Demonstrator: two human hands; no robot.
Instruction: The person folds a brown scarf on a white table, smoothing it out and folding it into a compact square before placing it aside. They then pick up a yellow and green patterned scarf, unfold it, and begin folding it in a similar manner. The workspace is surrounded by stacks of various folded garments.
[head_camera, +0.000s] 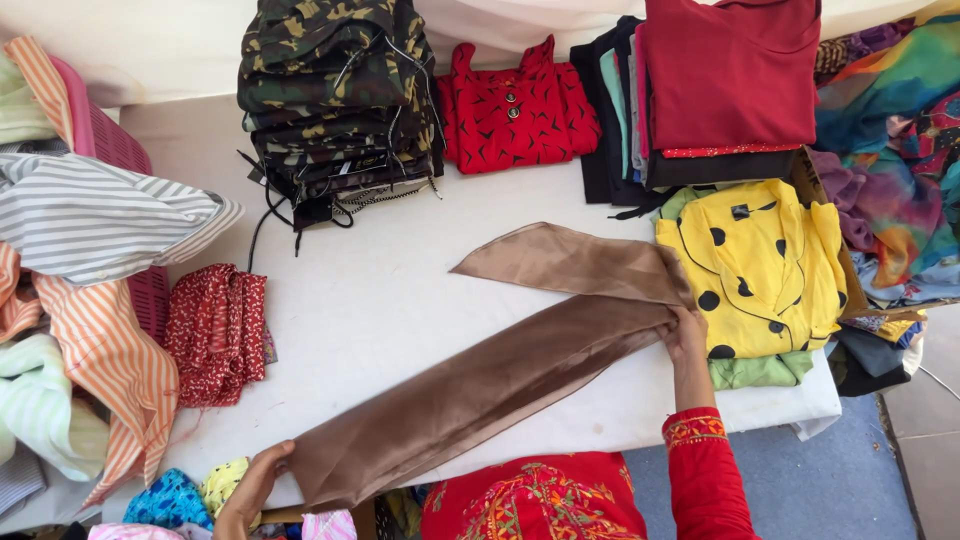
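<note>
Left hand (252, 487) and right hand (686, 330) each pinch the brown cloth (490, 385); slick fabric could slip off the table's (400, 290) near edge.

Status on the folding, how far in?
Done: folded stacks at the back, camouflage pile, red top, maroon pile, yellow dotted shirt. In hand: brown scarf, left hand and right hand gripping its ends. Left: loose striped clothes heaped on the pink basket.
</note>
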